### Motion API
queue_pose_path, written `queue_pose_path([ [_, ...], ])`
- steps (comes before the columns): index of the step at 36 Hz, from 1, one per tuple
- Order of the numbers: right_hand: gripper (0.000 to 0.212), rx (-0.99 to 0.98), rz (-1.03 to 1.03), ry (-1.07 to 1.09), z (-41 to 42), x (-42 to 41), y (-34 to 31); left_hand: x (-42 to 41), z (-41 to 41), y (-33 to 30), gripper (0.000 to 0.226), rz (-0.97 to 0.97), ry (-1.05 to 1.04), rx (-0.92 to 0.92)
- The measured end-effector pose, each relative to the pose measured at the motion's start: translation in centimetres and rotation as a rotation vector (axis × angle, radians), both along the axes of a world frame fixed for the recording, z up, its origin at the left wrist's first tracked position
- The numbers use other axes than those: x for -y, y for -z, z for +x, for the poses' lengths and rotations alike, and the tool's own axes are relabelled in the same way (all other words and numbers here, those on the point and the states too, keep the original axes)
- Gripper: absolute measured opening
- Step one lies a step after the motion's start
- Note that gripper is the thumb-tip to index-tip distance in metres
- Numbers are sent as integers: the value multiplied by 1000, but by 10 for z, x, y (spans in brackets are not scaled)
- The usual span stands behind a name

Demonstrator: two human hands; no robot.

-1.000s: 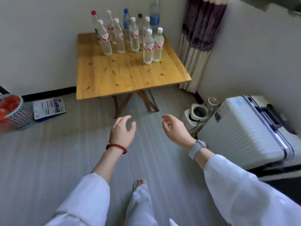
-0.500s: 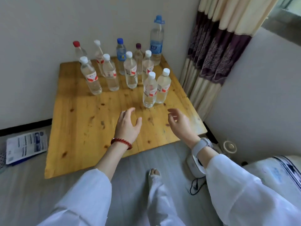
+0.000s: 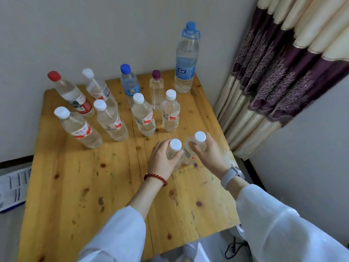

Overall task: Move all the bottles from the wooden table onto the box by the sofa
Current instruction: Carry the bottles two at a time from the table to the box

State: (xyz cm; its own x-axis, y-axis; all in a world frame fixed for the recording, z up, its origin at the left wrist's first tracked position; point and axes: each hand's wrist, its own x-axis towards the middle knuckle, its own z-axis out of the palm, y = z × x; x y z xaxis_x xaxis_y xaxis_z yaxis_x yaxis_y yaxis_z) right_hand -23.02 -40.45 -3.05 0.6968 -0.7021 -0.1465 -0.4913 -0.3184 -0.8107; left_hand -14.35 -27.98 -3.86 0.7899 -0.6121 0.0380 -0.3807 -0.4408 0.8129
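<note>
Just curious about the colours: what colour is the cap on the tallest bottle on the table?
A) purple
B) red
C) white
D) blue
D: the tallest bottle, at the far right corner of the wooden table, has a blue cap.

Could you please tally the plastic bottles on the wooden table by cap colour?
White-capped clear plastic bottles: 7, e.g., including one in the left hand and one in the right hand
Blue-capped bottles: 2, e.g.
Red-capped bottle: 1
Purple-capped bottle: 1
Total: 11
</note>
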Motion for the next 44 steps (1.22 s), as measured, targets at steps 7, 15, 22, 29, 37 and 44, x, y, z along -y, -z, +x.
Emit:
queue_pose_path([
  [7,19,94,-11,23,-2,-5,4,5,10,3,38,-19,99,44],
  [15,28,67,-43,193,-34,-38,-1,-21,19,1,40,-96,218,121],
  [22,34,118,-117,457,-96,-103,-23,-51,-4,-22,46,-218,436,130],
  [29,26,36,-207,721,-179,-175,-45,-74,-75,-26,54,-215,690,31],
  [37,39,-190,-309,1048,-296,-278,-54,-110,-207,-37,45,-262,1049,64],
  [44,62,-247,-317,1375,-422,-403,-58,-178,-359,-40,46,-351,1374,102],
])
